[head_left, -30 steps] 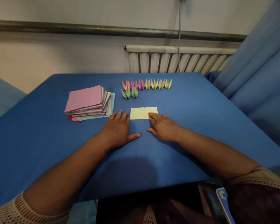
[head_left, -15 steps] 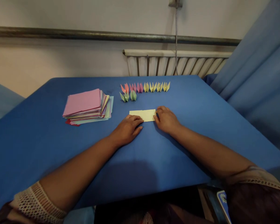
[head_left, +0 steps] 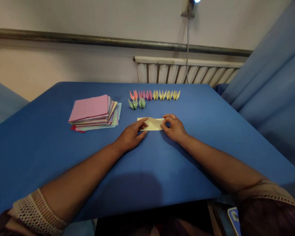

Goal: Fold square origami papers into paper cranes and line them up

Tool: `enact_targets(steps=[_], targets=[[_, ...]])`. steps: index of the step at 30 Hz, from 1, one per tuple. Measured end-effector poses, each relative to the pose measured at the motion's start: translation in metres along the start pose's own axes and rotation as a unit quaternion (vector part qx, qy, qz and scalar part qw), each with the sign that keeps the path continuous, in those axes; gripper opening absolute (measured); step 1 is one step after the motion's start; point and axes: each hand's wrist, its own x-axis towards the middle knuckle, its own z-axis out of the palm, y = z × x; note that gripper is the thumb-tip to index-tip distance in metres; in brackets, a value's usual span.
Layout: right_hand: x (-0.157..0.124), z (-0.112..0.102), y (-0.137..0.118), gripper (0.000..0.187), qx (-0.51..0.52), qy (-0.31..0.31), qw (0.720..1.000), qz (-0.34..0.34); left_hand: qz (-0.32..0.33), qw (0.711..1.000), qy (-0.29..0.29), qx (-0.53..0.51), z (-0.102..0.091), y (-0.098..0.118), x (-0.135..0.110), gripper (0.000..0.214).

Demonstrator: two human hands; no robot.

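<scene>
While the left hand (head_left: 131, 135) lies open with its fingertips pressing the left end of the yellow paper (head_left: 151, 124), the right hand (head_left: 174, 127) pinches the paper's right edge between thumb and forefinger. The paper lies flat on the blue table (head_left: 51, 147). Just beyond it stand green folded figures (head_left: 137, 104), behind them a row of pink and yellow ones (head_left: 154, 95). A stack of coloured sheets (head_left: 92, 111) sits to the left, apart from both hands.

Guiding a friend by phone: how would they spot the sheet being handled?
On the blue table, look in front of the row of folded paper figures, right of the stack of coloured paper. The pale yellow sheet lies between the left hand and right hand, the only single sheet.
</scene>
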Motion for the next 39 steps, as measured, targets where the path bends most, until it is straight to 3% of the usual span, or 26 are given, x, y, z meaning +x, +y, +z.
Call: enact_targets(steps=[3,5,8,10,14,20,26,31,34,39], targets=[[-0.004,-0.008,-0.012,0.004,0.002,-0.029,0.993,-0.116,-0.004,1.000,0.017,-0.004,-0.001,0.000,-0.001,0.068],[-0.008,-0.016,-0.024,0.007,-0.024,-0.082,0.980,-0.181,0.005,0.999,0.019,0.031,-0.003,0.001,-0.001,0.058],[-0.013,-0.025,-0.038,0.010,-0.028,-0.149,0.963,-0.224,0.029,0.995,0.022,0.090,-0.006,0.005,-0.002,0.034],[-0.012,-0.027,-0.040,0.020,-0.005,-0.123,0.974,-0.193,0.046,0.993,0.028,0.103,-0.008,0.008,-0.002,0.029],[-0.006,-0.024,-0.028,0.033,0.068,-0.035,0.995,-0.063,0.065,0.993,0.055,0.085,-0.009,0.010,-0.004,0.027],[0.002,-0.018,-0.009,0.033,0.060,-0.152,0.987,-0.006,0.018,0.998,0.022,0.053,-0.005,-0.007,0.001,0.029],[0.007,-0.017,0.006,0.050,0.024,-0.206,0.977,0.044,0.017,0.989,0.028,0.145,-0.009,-0.008,0.003,0.056],[0.011,-0.015,0.022,0.061,0.130,-0.251,0.955,0.087,0.055,0.986,0.006,0.156,-0.008,-0.011,0.005,0.031],[0.014,-0.019,0.026,0.064,0.109,-0.268,0.956,0.051,0.047,0.988,0.030,0.143,-0.008,-0.017,0.006,0.026],[0.011,-0.025,0.023,0.054,0.013,-0.216,0.974,-0.063,0.012,0.992,0.052,0.112,-0.005,-0.023,0.007,0.017]])
